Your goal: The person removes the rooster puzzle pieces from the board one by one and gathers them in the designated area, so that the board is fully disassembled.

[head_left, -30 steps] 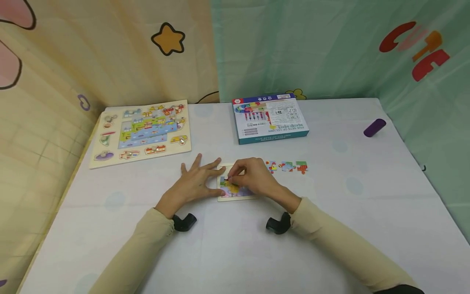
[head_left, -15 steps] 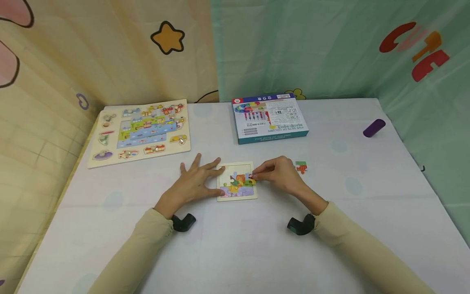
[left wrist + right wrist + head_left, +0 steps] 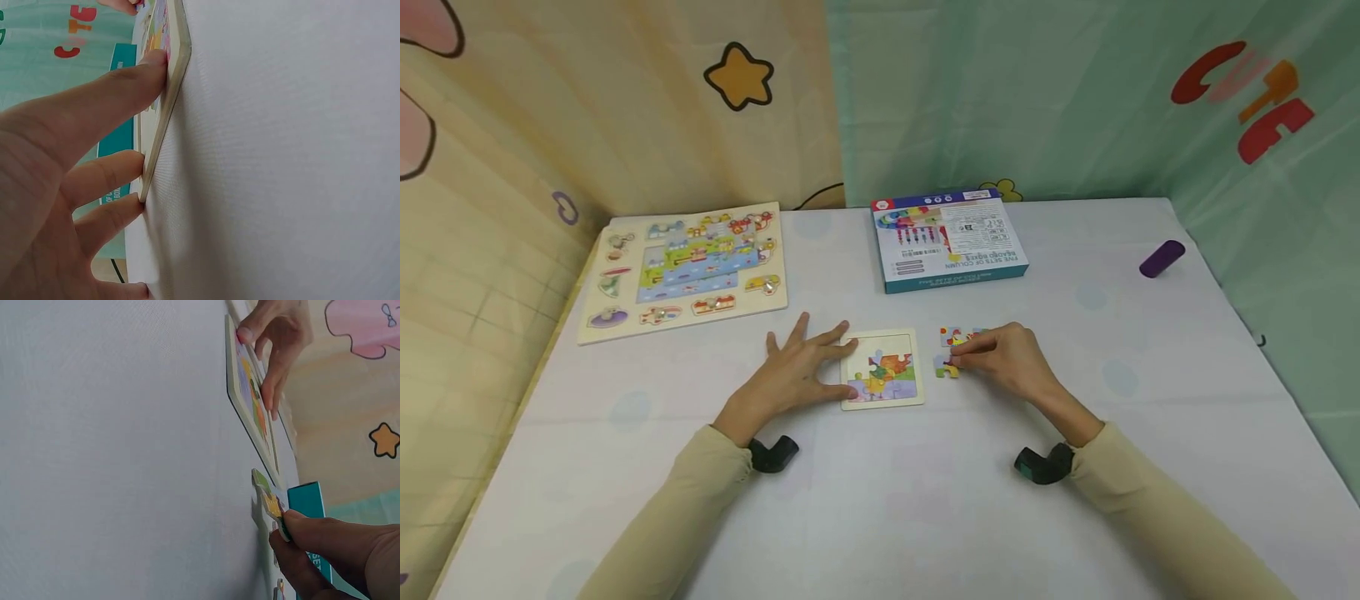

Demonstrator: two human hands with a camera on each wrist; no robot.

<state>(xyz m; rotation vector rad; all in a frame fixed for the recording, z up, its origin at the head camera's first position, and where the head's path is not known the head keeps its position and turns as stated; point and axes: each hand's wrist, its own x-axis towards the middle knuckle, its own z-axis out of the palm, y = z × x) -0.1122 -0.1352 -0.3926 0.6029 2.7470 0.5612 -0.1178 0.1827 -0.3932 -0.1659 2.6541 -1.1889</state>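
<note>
A small jigsaw puzzle tray (image 3: 887, 343) lies on the white table, with several joined pieces in its lower part. My left hand (image 3: 801, 367) spreads its fingers at the tray's left edge; the left wrist view shows the thumb (image 3: 147, 75) resting on the rim and two fingertips touching the side. Right of the tray, my right hand (image 3: 1011, 358) pinches a green and yellow jigsaw piece (image 3: 272, 504) between thumb and finger, tilted just above the table. Behind it lies a loose jigsaw piece (image 3: 952, 336); others near it are partly hidden by the right hand.
Farther back on the left is a large wooden peg puzzle board (image 3: 715, 329) with pictured pieces. A flat teal and white box (image 3: 955, 250) lies at the back middle. Toward the right rear edge sits a purple cylinder (image 3: 1162, 259). Patterned curtains (image 3: 1037, 100) hang behind the table.
My right hand has carried the jigsaw piece from over the tray rightward to the table beside it. The left hand stays at the tray's edge.
</note>
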